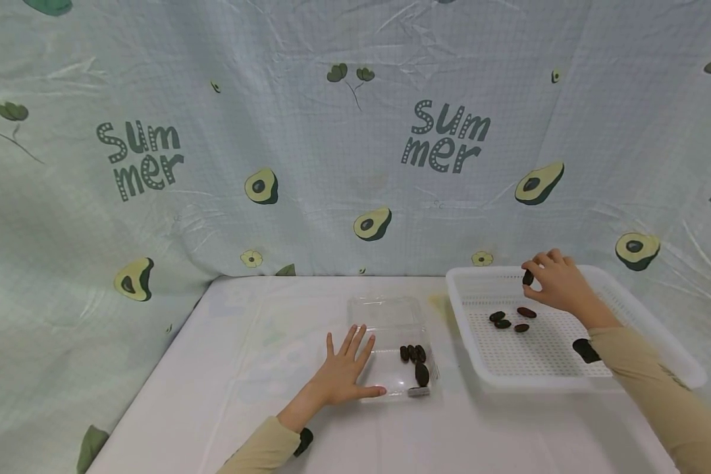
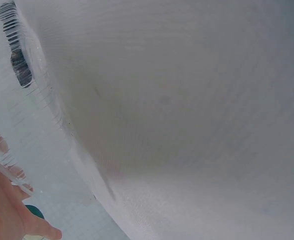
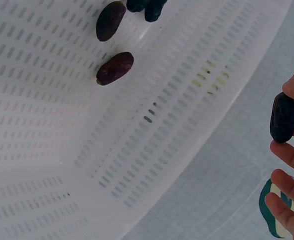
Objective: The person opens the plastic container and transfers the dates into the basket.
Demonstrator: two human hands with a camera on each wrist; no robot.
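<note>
My right hand (image 1: 559, 284) is raised over the far side of a white perforated basket (image 1: 575, 380). Between thumb and fingertips it pinches a dark oval fruit (image 3: 284, 118), date-like and nearly black. Several similar fruits lie on the basket floor, among them a reddish-brown one (image 3: 115, 68). My left hand (image 1: 340, 376), fingers spread, is at the left side of a clear plastic box (image 1: 385, 368); whether it presses the box I cannot tell. Inside the box, along its right side, sit several dark fruits (image 1: 421, 374). The box's clear lid (image 1: 386, 313) is folded back, away from me.
Both containers stand on a white-covered table (image 1: 237, 368), the basket to the right of the box. A pale printed curtain (image 1: 308, 131) hangs behind the table's far edge. Near the box's front right corner is a small greyish strip (image 1: 418, 392).
</note>
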